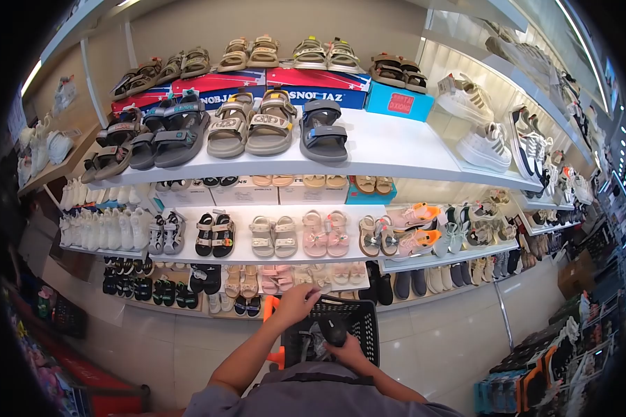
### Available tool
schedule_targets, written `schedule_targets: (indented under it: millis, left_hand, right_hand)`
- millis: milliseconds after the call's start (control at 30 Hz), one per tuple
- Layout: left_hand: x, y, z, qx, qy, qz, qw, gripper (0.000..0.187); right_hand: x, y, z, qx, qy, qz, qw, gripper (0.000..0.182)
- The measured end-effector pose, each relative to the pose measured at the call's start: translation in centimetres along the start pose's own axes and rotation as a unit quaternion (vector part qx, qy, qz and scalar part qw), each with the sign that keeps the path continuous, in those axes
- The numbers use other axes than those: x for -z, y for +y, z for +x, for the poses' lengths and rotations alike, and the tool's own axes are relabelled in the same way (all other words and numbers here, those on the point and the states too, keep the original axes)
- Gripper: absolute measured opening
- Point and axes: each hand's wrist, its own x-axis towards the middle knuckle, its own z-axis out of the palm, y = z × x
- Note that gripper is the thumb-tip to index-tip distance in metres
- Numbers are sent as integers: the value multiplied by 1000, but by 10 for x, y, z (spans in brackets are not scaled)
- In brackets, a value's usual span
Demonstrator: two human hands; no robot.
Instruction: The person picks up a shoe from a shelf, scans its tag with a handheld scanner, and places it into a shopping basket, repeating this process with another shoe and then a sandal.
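A black shopping basket (366,329) with an orange handle (271,306) is right in front of my body. Over its inside, my right hand (349,351) is closed around a dark shoe (333,331), whose smooth rounded end points up. Grey, see-through plastic (314,345) shows in the basket beside the shoe. My left hand (299,304) is at the far left side of the basket, its fingers drawn together. Whatever is between those fingertips is too small to make out.
A white shelf (389,149) ahead carries a single dark grey sandal (324,132) beside paired sandals (270,128). Lower shelves hold several pairs, including pink sandals (325,233). White sneakers (485,146) stand at right. Shoe racks (535,375) are at lower right, a red bin (108,389) at lower left.
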Motion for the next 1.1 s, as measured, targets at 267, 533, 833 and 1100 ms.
schedule_targets:
  millis: [267,533,833,1100]
  left_hand:
    - [98,123,46,-196,168,-40,965,18]
    - [169,199,132,-344,320,88,878,27]
    - [179,202,176,-233,291,279,885,28]
    - [144,194,84,-408,360,127,829,40]
  right_hand:
    - [9,-5,-3,-17,3,20,1000,42]
    - [12,4,1,-57,-1,58,997,45]
    - [15,-9,-4,14,26,75,997,29]
    - [43,-70,-3,-9,54,225,973,19]
